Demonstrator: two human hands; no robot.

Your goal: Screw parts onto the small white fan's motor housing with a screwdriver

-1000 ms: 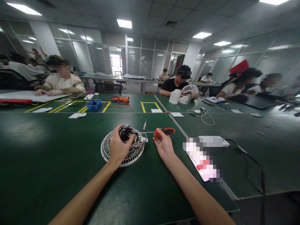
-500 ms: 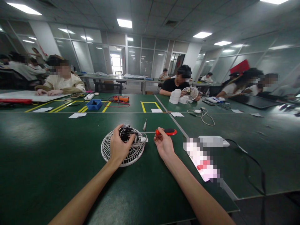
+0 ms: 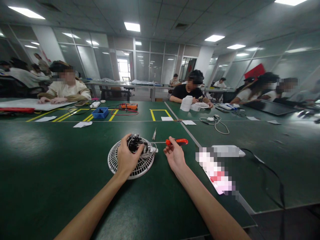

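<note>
A round white fan grille (image 3: 113, 156) lies on the green table, with a black fan motor (image 3: 133, 142) and white wiring on top of it. My left hand (image 3: 128, 156) is wrapped round the motor, thumb on the near right side and fingers over the far side. Between the fingertips of my right hand (image 3: 175, 154) is a screwdriver (image 3: 178, 142) with a red and black handle. Its shaft points left and reaches the motor's right side; the tip is hidden among the parts. A small clear-handled screwdriver (image 3: 154, 134) lies just beyond the grille.
A blue parts box (image 3: 100, 113) and an orange multimeter (image 3: 129, 106) stand at the far left. To my right are a white power strip (image 3: 227, 151) with a black cable and a blurred bright flat object (image 3: 215, 171). A coiled grey cable (image 3: 220, 124) lies beyond. Co-workers sit opposite.
My hands, the motor and the screwdriver stay almost in place; the screwdriver handle has shifted very slightly. Across the table, a co-worker has lowered a white grille towards the tabletop.
</note>
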